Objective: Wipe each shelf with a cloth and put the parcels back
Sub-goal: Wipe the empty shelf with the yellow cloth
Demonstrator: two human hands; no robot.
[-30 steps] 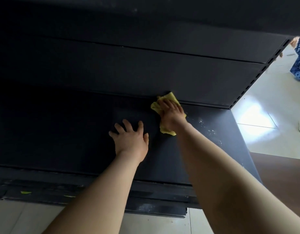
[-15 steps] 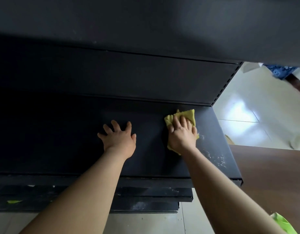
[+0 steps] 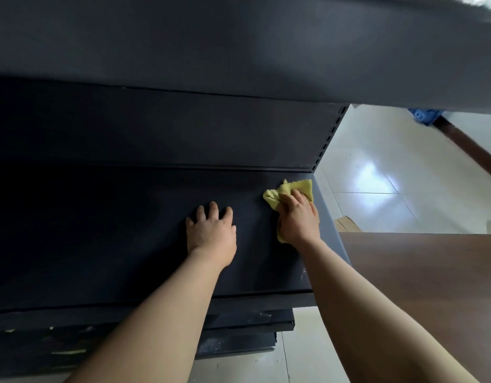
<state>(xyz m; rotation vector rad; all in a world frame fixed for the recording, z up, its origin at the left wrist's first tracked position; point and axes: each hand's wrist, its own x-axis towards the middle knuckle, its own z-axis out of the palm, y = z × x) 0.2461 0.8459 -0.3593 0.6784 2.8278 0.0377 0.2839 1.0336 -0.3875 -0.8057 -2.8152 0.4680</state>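
Observation:
A dark, bare shelf (image 3: 100,230) runs across the view. My right hand (image 3: 298,219) grips a crumpled yellow cloth (image 3: 302,186) and holds it down on the shelf's far right corner, close to the back panel (image 3: 183,128). The cloth sticks out beyond my fingertips and under my wrist. To its left, my left hand (image 3: 211,230) rests flat on the shelf with the fingers spread and holds nothing. I see no parcels.
An upper shelf (image 3: 238,51) overhangs close above. Lower shelf edges (image 3: 238,327) jut out below. A brown board (image 3: 418,286) stands at the right, with a piece of cardboard (image 3: 346,223) behind it. A blue crate (image 3: 424,116) sits far back on the pale tiled floor (image 3: 390,175).
My right hand has slid the cloth rightward along the back of the shelf to its right end. My left hand has stayed flat on the shelf.

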